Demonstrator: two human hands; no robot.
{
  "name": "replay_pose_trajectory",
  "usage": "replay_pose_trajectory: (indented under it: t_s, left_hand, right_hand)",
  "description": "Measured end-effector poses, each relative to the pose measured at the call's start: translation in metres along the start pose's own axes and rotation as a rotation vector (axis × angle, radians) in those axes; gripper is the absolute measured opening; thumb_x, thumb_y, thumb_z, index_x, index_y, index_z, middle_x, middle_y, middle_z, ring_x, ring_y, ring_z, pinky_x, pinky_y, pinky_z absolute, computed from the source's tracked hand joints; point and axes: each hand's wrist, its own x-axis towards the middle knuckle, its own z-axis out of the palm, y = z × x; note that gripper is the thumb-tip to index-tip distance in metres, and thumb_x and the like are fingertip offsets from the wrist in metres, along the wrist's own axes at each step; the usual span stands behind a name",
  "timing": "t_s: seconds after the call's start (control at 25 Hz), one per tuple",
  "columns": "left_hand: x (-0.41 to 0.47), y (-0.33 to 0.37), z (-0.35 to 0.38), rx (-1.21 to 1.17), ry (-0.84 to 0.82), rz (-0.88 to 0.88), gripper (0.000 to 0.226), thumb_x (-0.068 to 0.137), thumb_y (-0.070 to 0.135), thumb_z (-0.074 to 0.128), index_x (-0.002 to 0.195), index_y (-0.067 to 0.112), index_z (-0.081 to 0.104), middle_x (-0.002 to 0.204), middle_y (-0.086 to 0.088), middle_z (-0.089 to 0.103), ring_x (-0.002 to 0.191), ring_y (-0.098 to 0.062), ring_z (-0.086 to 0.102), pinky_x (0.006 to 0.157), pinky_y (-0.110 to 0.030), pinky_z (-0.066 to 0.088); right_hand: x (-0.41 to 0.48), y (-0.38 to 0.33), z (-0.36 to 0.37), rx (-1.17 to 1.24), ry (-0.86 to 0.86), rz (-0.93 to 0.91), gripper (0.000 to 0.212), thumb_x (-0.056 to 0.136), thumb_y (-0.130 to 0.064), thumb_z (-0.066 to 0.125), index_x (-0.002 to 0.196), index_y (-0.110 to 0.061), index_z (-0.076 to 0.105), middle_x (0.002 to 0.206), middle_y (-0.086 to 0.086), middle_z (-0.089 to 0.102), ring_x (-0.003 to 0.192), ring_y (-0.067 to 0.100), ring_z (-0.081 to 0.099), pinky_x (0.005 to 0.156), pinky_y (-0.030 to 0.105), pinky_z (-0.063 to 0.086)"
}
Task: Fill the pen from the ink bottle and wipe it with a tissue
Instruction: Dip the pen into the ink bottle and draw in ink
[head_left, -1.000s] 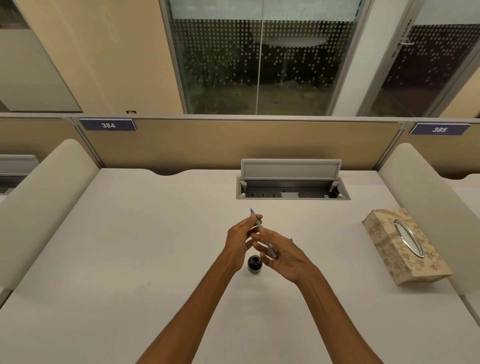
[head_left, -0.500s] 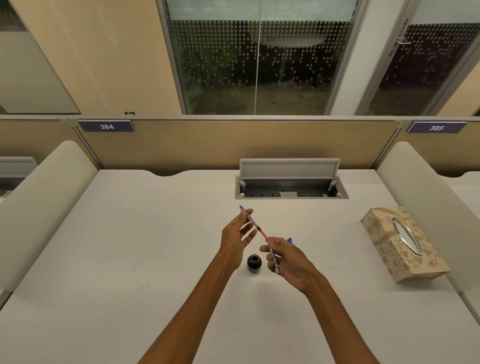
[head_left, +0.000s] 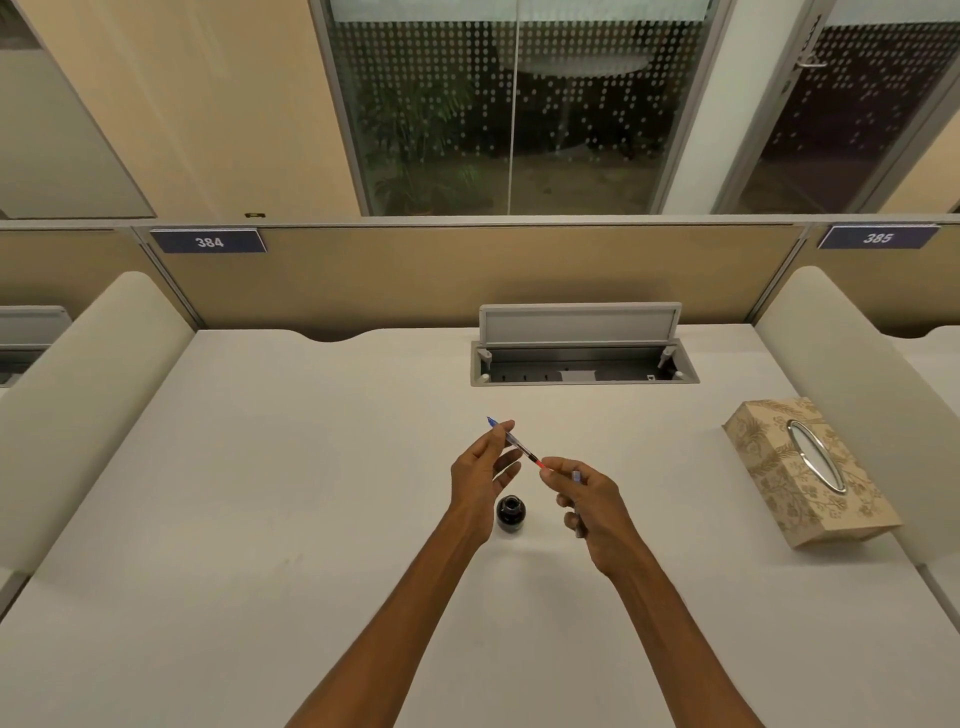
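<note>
A small dark ink bottle (head_left: 510, 513) stands open on the white desk (head_left: 260, 493), just below and between my hands. My left hand (head_left: 480, 470) pinches the pen's front part (head_left: 511, 442), a thin clear tube with a blue tip pointing up and to the left and a red end towards the right. The fingertips of my right hand (head_left: 595, 506) touch that red end. The same hand also grips the separate greyish pen barrel (head_left: 577, 501) against its palm. A patterned beige tissue box (head_left: 810, 470) lies on the desk to the right.
A cable tray (head_left: 584, 366) with its lid raised is sunk into the desk behind my hands. Padded dividers (head_left: 88, 400) stand on both sides, and a partition wall (head_left: 467, 275) closes the back. The tissue box sits near the right divider.
The pen has come apart: my hands have moved away from each other, with the barrel staying in my right hand and the inner part in my left. My right fingertips have now reached the red end.
</note>
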Motion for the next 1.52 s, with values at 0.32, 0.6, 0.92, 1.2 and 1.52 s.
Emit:
replay_pose_trajectory:
  t_s: [0.32,0.6,0.92,1.2,1.52]
  left_hand:
    - [0.0,-0.005,0.002,-0.052,0.014,-0.01,0.019,0.097,0.025,0.06,0.107,0.018,0.074,0.11,-0.01,0.073,0.095,-0.024,0.072,0.085,-0.032,0.061]
    - [0.014,0.004,-0.014,0.042,-0.042,-0.167,0.043,0.093,0.05,0.059,0.112,0.013,0.072,0.11,-0.007,0.074,0.095,-0.023,0.073,0.078,-0.031,0.062]
    - [0.046,0.015,-0.044,0.827,-0.162,0.324,0.024,0.093,0.033,0.065,0.112,0.023,0.075,0.115,0.005,0.075,0.106,-0.01,0.067,0.09,-0.027,0.054]
    - [0.054,-0.024,-0.053,1.009,-0.313,0.288,0.02,0.091,0.037,0.066,0.105,0.028,0.077,0.112,0.011,0.074,0.11,-0.008,0.064,0.1,-0.039,0.047]
    - [0.074,-0.027,-0.056,0.942,-0.447,0.078,0.016,0.087,0.03,0.073,0.098,0.021,0.081,0.106,0.004,0.075,0.101,-0.009,0.066,0.084,-0.015,0.043]
  right_hand:
    - [-0.002,0.005,-0.007,0.137,0.018,-0.094,0.024,0.08,-0.029,0.079,0.104,-0.025,0.076,0.08,0.0,0.07,0.062,0.009,0.053,0.042,0.022,0.031]
    - [0.016,-0.01,-0.018,0.45,0.099,-0.041,0.021,0.09,-0.025,0.069,0.107,-0.014,0.072,0.101,0.002,0.078,0.074,0.011,0.068,0.039,0.018,0.032]
    - [0.046,-0.01,-0.024,-0.042,0.157,-0.14,0.008,0.091,-0.025,0.067,0.091,-0.02,0.072,0.089,-0.001,0.078,0.059,0.002,0.069,0.05,0.017,0.045]
    - [0.068,0.017,-0.017,-0.223,0.155,-0.144,0.012,0.088,-0.02,0.065,0.09,-0.013,0.074,0.087,0.005,0.077,0.063,0.017,0.07,0.071,0.027,0.054]
    - [0.079,0.009,-0.009,-0.356,0.083,-0.175,0.011,0.084,-0.018,0.064,0.084,-0.014,0.075,0.079,-0.001,0.076,0.061,0.014,0.071,0.073,0.033,0.057]
